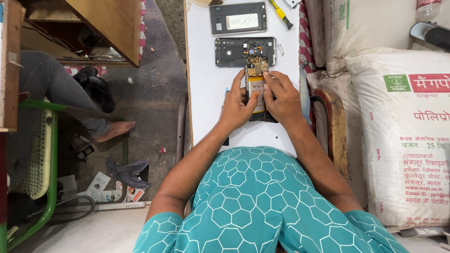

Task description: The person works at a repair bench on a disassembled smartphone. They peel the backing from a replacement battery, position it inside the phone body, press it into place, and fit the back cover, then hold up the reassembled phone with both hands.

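Observation:
An opened phone (256, 77) with its back off lies lengthwise on a white board (208, 84), showing a circuit board and a yellow battery. My left hand (237, 105) grips its left edge, thumb on the battery. My right hand (281, 96) holds the right edge, with fingertips pressing near the top of the battery. Just beyond lies a dark inner phone frame (229, 51), and farther off a grey back cover (238, 18).
A yellow-handled tool (280, 13) lies at the board's far right. Large white sacks (403, 131) stand to the right, next to a wooden chair arm (333, 122). At the left, another person's leg and bare foot (115, 129) rest by a green chair (42, 159) and litter.

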The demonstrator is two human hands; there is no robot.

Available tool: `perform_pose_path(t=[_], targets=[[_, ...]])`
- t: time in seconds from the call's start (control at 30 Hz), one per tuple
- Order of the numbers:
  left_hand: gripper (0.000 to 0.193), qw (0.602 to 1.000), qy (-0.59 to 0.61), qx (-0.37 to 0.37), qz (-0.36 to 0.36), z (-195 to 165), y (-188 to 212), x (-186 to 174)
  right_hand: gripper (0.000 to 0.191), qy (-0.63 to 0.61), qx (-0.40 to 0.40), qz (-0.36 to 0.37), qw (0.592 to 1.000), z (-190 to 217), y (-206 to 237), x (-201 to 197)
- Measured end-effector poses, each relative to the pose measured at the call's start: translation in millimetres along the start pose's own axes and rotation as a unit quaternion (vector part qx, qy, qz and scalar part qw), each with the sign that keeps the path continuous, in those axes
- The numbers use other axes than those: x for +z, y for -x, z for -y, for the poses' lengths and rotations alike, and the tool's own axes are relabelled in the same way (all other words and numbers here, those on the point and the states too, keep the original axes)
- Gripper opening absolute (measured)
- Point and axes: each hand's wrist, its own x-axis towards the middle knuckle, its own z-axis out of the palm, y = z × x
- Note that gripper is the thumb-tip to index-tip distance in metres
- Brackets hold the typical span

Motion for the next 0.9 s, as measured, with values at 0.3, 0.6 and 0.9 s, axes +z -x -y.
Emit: perform_pose_path(t=[0.3, 0.6, 0.9], targets=[[0.075, 1.0, 0.019, 0.01, 0.004, 2.1, 0.3, 0.3, 0.027, -0.021, 0.005, 0.0, 1.0, -2.2, -0.4, -0.7], [0.074, 1.0, 0.026, 0.015, 0.005, 3.4, -1.3, 0.9, 0.028, 0.02, -0.004, -0.003, 1.0, -0.5, 0.6, 0.5], [0.074, 1.0, 0.026, 0.013, 0.007, 0.1, -0.1, 0.3, 0.029, 0.023, -0.006, -0.021, 0.999, -2.3, 3.5, 3.4]])
